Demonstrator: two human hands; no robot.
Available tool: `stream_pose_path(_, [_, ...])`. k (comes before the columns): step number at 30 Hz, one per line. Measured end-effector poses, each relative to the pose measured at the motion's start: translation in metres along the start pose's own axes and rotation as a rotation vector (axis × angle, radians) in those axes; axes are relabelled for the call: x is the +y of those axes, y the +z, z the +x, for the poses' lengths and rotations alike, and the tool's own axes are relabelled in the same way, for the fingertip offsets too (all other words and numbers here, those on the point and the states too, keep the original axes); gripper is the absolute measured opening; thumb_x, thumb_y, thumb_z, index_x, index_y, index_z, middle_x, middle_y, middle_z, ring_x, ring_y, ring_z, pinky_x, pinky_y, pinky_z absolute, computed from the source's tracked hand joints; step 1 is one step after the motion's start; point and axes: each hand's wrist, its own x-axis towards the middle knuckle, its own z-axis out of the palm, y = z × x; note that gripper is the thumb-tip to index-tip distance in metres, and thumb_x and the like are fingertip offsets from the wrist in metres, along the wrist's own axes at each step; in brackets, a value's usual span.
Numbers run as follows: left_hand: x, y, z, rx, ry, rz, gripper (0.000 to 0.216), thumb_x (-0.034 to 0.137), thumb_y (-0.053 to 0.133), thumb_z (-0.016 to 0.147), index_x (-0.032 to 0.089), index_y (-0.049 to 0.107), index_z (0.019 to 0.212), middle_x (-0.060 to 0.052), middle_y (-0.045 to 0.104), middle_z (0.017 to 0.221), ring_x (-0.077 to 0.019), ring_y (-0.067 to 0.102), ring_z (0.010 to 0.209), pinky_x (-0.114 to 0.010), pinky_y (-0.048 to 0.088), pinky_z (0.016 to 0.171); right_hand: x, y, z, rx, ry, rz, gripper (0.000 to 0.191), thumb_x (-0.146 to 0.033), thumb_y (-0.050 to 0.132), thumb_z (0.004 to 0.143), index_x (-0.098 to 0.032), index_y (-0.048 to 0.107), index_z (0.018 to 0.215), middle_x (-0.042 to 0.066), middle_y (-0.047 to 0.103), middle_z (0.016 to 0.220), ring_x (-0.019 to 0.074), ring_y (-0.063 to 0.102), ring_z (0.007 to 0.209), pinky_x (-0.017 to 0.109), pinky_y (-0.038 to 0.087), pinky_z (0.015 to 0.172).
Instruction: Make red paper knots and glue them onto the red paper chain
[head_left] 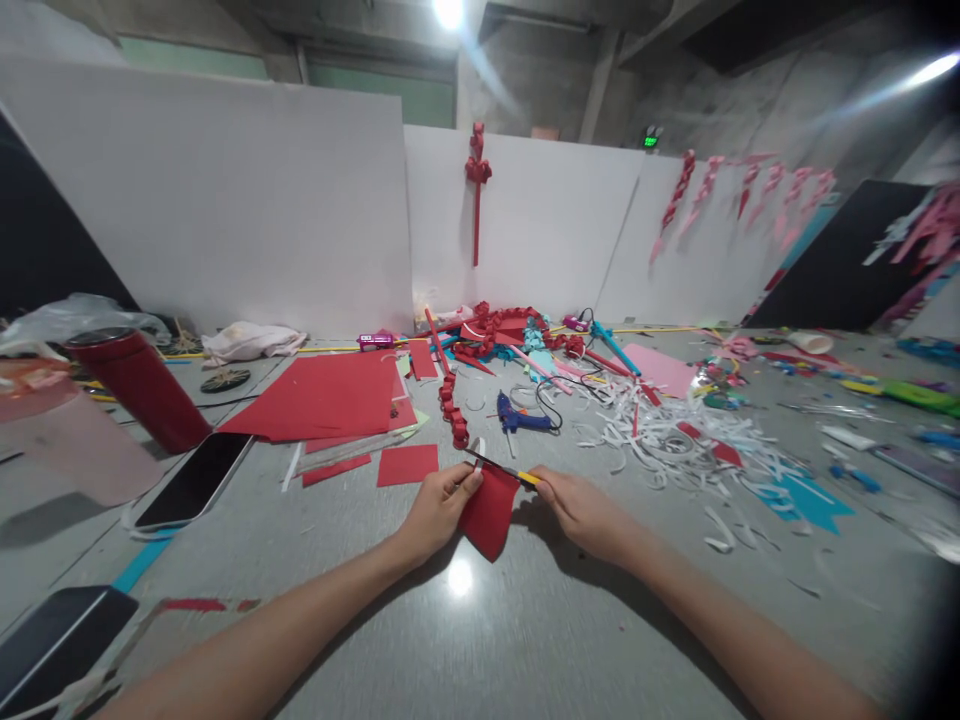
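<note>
My left hand (442, 507) pinches a piece of red paper (491, 510) by its upper left edge, above the grey tabletop. The paper hangs down between my two hands. My right hand (581, 508) is closed on the yellow handle of what look like dark-bladed scissors (510, 470). Their blades lie across the top edge of the paper and point left towards my left fingers. A narrow pale strip (481, 447) curls up beside the blades. Just beyond the blades lies a twisted red paper chain (452, 410).
Red paper sheets (322, 395) and a smaller red piece (407, 465) lie ahead left. A blue glue gun (525, 415) lies ahead, beside white paper shreds (667, 430). A phone (196, 480), red flask (142, 390) and pink cup (82, 430) are at left.
</note>
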Motion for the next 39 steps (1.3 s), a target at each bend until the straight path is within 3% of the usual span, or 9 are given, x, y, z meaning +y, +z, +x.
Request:
stream_pose_path(5, [-0.001,0.001,0.001,-0.025,0.009,0.045,0.05,0.06,0.053,0.098,0.017,0.054,0.073,0.003,0.048,0.066,-0.0113,0.039,0.06,-0.023,0.031,0.056,-0.002,-0.002,0.0,0.155,-0.062,0.312,0.043,-0.051,0.03,0.11,-0.021,0.06,0.102,0.002,0.057,0.083,0.0187,0.053,0.076,0.031,0.038,0.071])
stream_pose_path(11, [0.004,-0.001,-0.001,-0.173,0.077,0.127,0.041,0.049,0.045,0.105,0.016,0.057,0.083,0.002,0.052,0.073,-0.0122,0.044,0.066,-0.025,0.035,0.064,-0.009,-0.004,0.003,0.307,0.071,0.533,0.034,-0.056,0.054,0.102,-0.022,0.06,0.102,-0.002,0.046,0.079,0.0152,0.041,0.068,0.028,0.033,0.062])
stream_pose_path(17, [0.02,0.0,-0.006,-0.348,0.121,0.116,0.042,0.048,0.043,0.107,0.015,0.061,0.086,0.0,0.054,0.081,-0.0136,0.048,0.072,-0.027,0.039,0.072,-0.023,0.0,0.009,0.312,0.108,0.601,0.05,-0.053,0.071,0.091,-0.026,0.054,0.13,-0.007,0.038,0.073,0.0139,0.037,0.063,0.026,0.034,0.059])
stream_pose_path(21, [0.022,0.004,-0.006,-0.379,0.086,0.105,0.047,0.052,0.046,0.105,0.014,0.066,0.086,-0.005,0.06,0.092,-0.0171,0.056,0.084,-0.03,0.044,0.082,-0.027,0.003,0.009,0.298,0.096,0.613,0.033,-0.05,0.075,0.088,-0.021,0.058,0.091,-0.002,0.056,0.081,0.0149,0.047,0.071,0.028,0.04,0.067])
stream_pose_path(24, [0.019,0.007,-0.005,-0.293,0.012,0.067,0.045,0.053,0.046,0.105,0.016,0.071,0.108,-0.009,0.066,0.107,-0.0213,0.06,0.099,-0.034,0.046,0.092,-0.025,0.006,0.01,0.377,0.142,0.666,0.045,-0.049,0.078,0.085,-0.022,0.043,0.077,0.0,0.06,0.08,0.015,0.049,0.07,0.029,0.043,0.067])
stream_pose_path(27, [0.014,0.003,-0.005,-0.195,0.013,-0.03,0.048,0.05,0.043,0.106,0.025,0.051,0.147,-0.013,0.057,0.141,-0.0254,0.056,0.125,-0.04,0.044,0.108,-0.023,0.006,0.012,0.43,0.206,0.743,0.049,-0.05,0.081,0.082,-0.023,0.04,0.077,-0.003,0.055,0.073,0.0111,0.042,0.059,0.026,0.037,0.055])
stream_pose_path(30, [0.009,-0.005,-0.006,-0.215,0.208,0.056,0.066,0.044,0.057,0.101,0.031,0.029,0.159,-0.014,0.036,0.161,-0.0298,0.044,0.141,-0.049,0.037,0.118,-0.021,0.005,0.013,0.426,0.233,0.929,0.052,-0.054,0.081,0.081,-0.024,0.038,0.078,-0.008,0.045,0.064,0.0078,0.033,0.05,0.022,0.028,0.045])
stream_pose_path(34, [0.0,-0.009,-0.008,-0.241,0.551,0.479,0.093,0.017,0.074,0.085,0.027,0.022,0.162,-0.018,0.018,0.167,-0.0377,0.022,0.155,-0.06,0.032,0.122,-0.019,0.006,0.012,0.342,0.288,1.141,0.053,-0.055,0.08,0.083,-0.025,0.036,0.082,-0.012,0.032,0.058,0.0057,0.023,0.045,0.019,0.019,0.042])
stream_pose_path(39, [0.0,-0.005,-0.011,-0.084,0.713,0.79,0.077,0.002,0.061,0.09,0.029,0.036,0.157,-0.018,0.038,0.156,-0.0344,0.039,0.146,-0.061,0.045,0.114,-0.024,0.01,0.009,0.247,0.36,1.206,0.052,-0.057,0.08,0.082,-0.026,0.039,0.088,-0.013,0.028,0.056,0.0056,0.019,0.044,0.018,0.017,0.041])
